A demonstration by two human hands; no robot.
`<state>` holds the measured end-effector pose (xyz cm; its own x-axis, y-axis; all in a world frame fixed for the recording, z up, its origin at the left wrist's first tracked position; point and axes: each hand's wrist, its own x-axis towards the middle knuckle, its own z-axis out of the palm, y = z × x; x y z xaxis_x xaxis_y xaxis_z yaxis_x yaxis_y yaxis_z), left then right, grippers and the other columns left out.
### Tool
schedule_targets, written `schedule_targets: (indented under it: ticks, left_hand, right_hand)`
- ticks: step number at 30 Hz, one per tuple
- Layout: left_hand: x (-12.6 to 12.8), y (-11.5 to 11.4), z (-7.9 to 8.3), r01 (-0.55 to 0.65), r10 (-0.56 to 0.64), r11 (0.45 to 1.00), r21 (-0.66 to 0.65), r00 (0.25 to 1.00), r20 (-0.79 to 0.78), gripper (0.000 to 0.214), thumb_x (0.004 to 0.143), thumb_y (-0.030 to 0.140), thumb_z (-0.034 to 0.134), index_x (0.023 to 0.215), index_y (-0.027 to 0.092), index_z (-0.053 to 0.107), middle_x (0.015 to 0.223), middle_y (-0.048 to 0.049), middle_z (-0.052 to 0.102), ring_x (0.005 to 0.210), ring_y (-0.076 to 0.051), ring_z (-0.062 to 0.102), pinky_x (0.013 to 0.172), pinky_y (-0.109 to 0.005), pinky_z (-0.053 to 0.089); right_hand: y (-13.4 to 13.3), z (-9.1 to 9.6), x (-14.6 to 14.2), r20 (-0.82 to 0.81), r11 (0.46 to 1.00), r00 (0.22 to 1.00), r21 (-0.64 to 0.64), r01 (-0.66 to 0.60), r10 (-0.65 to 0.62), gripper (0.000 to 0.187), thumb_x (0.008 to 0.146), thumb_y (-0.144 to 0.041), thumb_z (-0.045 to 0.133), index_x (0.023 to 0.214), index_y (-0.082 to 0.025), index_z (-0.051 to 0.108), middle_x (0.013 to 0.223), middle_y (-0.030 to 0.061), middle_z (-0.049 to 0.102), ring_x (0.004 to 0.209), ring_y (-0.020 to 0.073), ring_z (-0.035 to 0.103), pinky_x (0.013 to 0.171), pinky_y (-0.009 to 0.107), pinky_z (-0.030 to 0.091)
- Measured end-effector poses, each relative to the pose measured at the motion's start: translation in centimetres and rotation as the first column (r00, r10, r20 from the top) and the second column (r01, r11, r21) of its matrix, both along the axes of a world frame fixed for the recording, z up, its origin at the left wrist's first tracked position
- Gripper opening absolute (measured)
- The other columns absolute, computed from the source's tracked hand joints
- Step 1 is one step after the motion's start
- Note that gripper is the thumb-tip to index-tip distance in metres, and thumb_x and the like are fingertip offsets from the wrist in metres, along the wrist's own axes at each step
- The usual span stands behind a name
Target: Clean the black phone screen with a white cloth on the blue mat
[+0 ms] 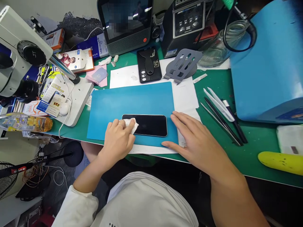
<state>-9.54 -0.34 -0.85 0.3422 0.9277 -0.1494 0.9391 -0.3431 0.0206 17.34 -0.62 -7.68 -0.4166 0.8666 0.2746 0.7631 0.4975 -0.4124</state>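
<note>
A phone with a dark screen lies face up and lengthwise on a blue mat. My left hand, a ring on one finger, presses a small white wipe against the left end of the screen. Its fingers are closed round the wipe. My right hand rests flat over the mat's right edge, fingers stretched and thumb apart, just right of the phone and holding nothing. White paper shows from under the mat.
Tweezers and pen-like tools lie to the right, near a blue machine and a yellow object. A black phone case and grey folding stand sit behind the mat. A microscope stands left, beside a plastic bottle.
</note>
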Motion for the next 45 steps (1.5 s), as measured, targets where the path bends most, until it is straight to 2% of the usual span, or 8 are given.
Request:
schedule_targets:
  ticks: [6, 13, 20, 27, 31, 34, 41, 45]
  left_hand:
    - [-1.0, -1.2, 0.0, -0.025, 0.025, 1.0, -0.003, 0.999, 0.037, 0.057, 0.1, 0.013, 0.036, 0.151, 0.017, 0.061, 0.093, -0.0084, 0.065, 0.086, -0.026, 0.052, 0.076, -0.039, 0.036]
    - [-1.3, 0.2, 0.2, -0.041, 0.041, 0.999, -0.017, 0.999, 0.032, 0.058, 0.1, 0.013, 0.034, 0.151, 0.018, 0.062, 0.095, -0.0085, 0.067, 0.088, -0.026, 0.053, 0.077, -0.039, 0.036]
    - [-1.4, -1.3, 0.3, 0.004, -0.004, 1.0, 0.0, 0.999, 0.042, 0.056, 0.1, 0.013, 0.034, 0.147, 0.014, 0.064, 0.091, -0.0085, 0.068, 0.089, -0.026, 0.055, 0.076, -0.04, 0.036]
    - [-1.2, 0.7, -0.1, -0.04, 0.04, 0.999, 0.003, 0.999, 0.012, 0.056, 0.101, 0.014, 0.035, 0.149, 0.019, 0.064, 0.094, -0.0083, 0.071, 0.088, -0.026, 0.057, 0.075, -0.04, 0.035]
    - [-1.1, -0.5, -0.2, -0.013, 0.012, 1.0, 0.016, 0.999, 0.034, 0.056, 0.1, 0.015, 0.035, 0.149, 0.013, 0.062, 0.091, -0.0088, 0.072, 0.088, -0.026, 0.058, 0.075, -0.04, 0.036]
    - [-1.2, -1.3, -0.2, -0.01, 0.009, 1.0, 0.018, 0.999, 0.048, 0.055, 0.1, 0.015, 0.037, 0.148, 0.015, 0.063, 0.09, -0.0082, 0.071, 0.087, -0.025, 0.058, 0.075, -0.039, 0.036]
    - [-1.7, 1.4, -0.2, -0.087, 0.087, 0.996, -0.001, 0.995, 0.045, 0.056, 0.101, 0.014, 0.034, 0.148, 0.022, 0.064, 0.096, -0.0077, 0.074, 0.09, -0.025, 0.059, 0.075, -0.038, 0.035]
    - [-1.8, 0.5, -0.4, -0.075, 0.075, 0.997, 0.004, 0.996, 0.049, 0.056, 0.101, 0.014, 0.035, 0.15, 0.018, 0.062, 0.092, -0.0076, 0.074, 0.088, -0.025, 0.058, 0.075, -0.039, 0.035]
  right_hand:
    - [0.0, 0.0, 0.0, -0.017, 1.0, 1.0, -0.017, 0.0, 0.0, 0.091, 0.103, -0.065, 0.049, 0.174, -0.021, 0.014, 0.163, 0.0222, 0.05, 0.148, 0.0418, 0.052, 0.116, 0.059, 0.049]
    - [-0.1, 0.0, 0.0, -0.01, 1.0, 1.0, -0.002, 0.009, -0.009, 0.089, 0.103, -0.064, 0.049, 0.174, -0.022, 0.014, 0.162, 0.0224, 0.052, 0.147, 0.0411, 0.053, 0.116, 0.059, 0.05]
    - [-0.2, -0.1, -0.1, -0.008, 1.0, 1.0, -0.014, 0.004, -0.004, 0.089, 0.103, -0.063, 0.05, 0.174, -0.022, 0.013, 0.164, 0.0228, 0.049, 0.15, 0.0418, 0.05, 0.118, 0.06, 0.048]
    - [-0.3, -0.1, -0.1, 0.003, 1.0, 1.0, -0.021, 0.012, -0.012, 0.09, 0.103, -0.063, 0.049, 0.174, -0.024, 0.012, 0.164, 0.0217, 0.049, 0.15, 0.0417, 0.05, 0.118, 0.06, 0.049]
    - [-0.2, -0.2, -0.1, 0.001, 1.0, 1.0, -0.002, 0.002, -0.002, 0.088, 0.104, -0.062, 0.05, 0.174, -0.022, 0.015, 0.163, 0.0227, 0.05, 0.148, 0.0419, 0.052, 0.116, 0.06, 0.05]
    - [-0.2, -0.2, -0.1, -0.005, 1.0, 1.0, -0.006, 0.002, -0.002, 0.086, 0.104, -0.06, 0.051, 0.173, -0.022, 0.017, 0.163, 0.023, 0.05, 0.149, 0.0422, 0.051, 0.116, 0.061, 0.049]
    - [-0.3, -0.1, -0.1, -0.012, 1.0, 1.0, -0.027, 0.011, -0.012, 0.085, 0.104, -0.059, 0.051, 0.174, -0.024, 0.016, 0.165, 0.0215, 0.048, 0.15, 0.0425, 0.05, 0.119, 0.062, 0.047]
    - [-0.2, -0.1, -0.1, -0.004, 1.0, 1.0, -0.024, 0.009, -0.01, 0.087, 0.104, -0.06, 0.051, 0.174, -0.023, 0.014, 0.166, 0.0218, 0.048, 0.15, 0.0427, 0.05, 0.118, 0.062, 0.047]
